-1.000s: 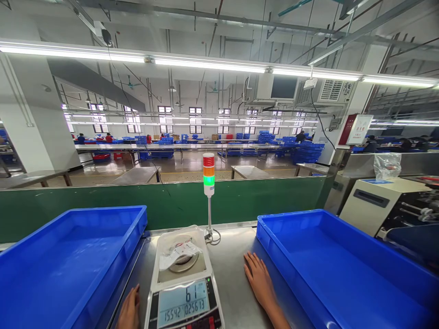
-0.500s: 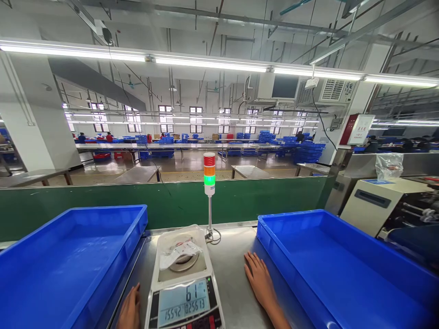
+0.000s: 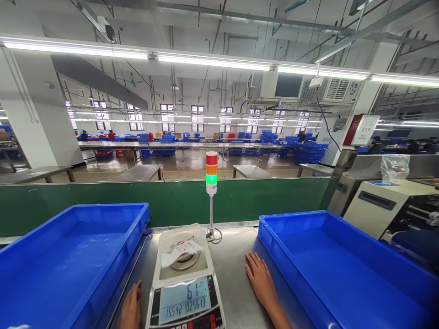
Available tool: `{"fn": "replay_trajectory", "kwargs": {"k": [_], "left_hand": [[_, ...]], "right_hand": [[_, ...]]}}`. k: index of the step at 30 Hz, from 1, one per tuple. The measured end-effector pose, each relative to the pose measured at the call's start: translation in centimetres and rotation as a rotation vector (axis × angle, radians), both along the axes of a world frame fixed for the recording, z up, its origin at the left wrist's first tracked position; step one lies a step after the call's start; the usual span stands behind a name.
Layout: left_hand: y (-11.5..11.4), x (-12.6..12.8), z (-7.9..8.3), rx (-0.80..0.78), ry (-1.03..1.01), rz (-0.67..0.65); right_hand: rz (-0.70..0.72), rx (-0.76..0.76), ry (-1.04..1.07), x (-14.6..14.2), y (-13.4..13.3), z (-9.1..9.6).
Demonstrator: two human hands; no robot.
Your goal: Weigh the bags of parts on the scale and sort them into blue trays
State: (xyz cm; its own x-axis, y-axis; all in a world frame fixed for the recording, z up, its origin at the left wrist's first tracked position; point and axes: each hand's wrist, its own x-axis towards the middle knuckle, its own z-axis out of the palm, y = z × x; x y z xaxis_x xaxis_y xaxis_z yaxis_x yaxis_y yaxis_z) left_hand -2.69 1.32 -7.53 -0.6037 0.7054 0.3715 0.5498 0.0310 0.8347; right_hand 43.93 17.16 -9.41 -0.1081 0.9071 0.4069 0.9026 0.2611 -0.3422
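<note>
My right hand (image 3: 261,279) lies flat on the metal tabletop, fingers stretched out, beside the right blue tray (image 3: 291,218). My left hand (image 3: 131,305) rests at the left side of the digital scale (image 3: 185,299); its fingers point forward and hold nothing I can see. The scale's display reads 61 on top, with 15.542 and 0.25613 below. On its round metal pan lies a small clear plastic bag (image 3: 181,253) with a white printed part; its contents are hard to make out. Neither hand touches the bag.
A left blue tray (image 3: 146,219) flanks the scale. Behind it stands a signal tower (image 3: 211,173) with its green light lit. A green panel (image 3: 181,196) runs along the back. A beige machine (image 3: 380,205) stands at the right. A pale scrap (image 3: 22,326) shows at the bottom left.
The view has shifted slightly. Both hands, the bag and the scale reading stay the same. A pale scrap now shows at the lower left edge, in the left tray.
</note>
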Motion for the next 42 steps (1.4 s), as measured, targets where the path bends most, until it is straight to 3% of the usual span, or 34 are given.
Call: {"fn": "replay_trajectory", "kwargs": {"k": [7, 14, 31, 42], "left_hand": [[-0.5, -0.1, -0.5, -0.035, 0.008, -0.077], [-0.8, 1.7, -0.6, 0.002, 0.057, 0.016], [-0.4, 1.2, -1.7, 0.002, 0.132, 0.008], [-0.8, 2.1, 0.0, -0.057, 0.163, -0.013]], "right_hand": [[0.027, 0.02, 0.012, 0.2, 0.0, -0.5], [0.022, 0.046, 0.021, 0.5, 0.1, -0.9], [0.008, 0.038, 0.03, 0.3, 0.3, -0.7], [0.041, 0.051, 0.036, 0.9, -0.1, -0.7]]}}
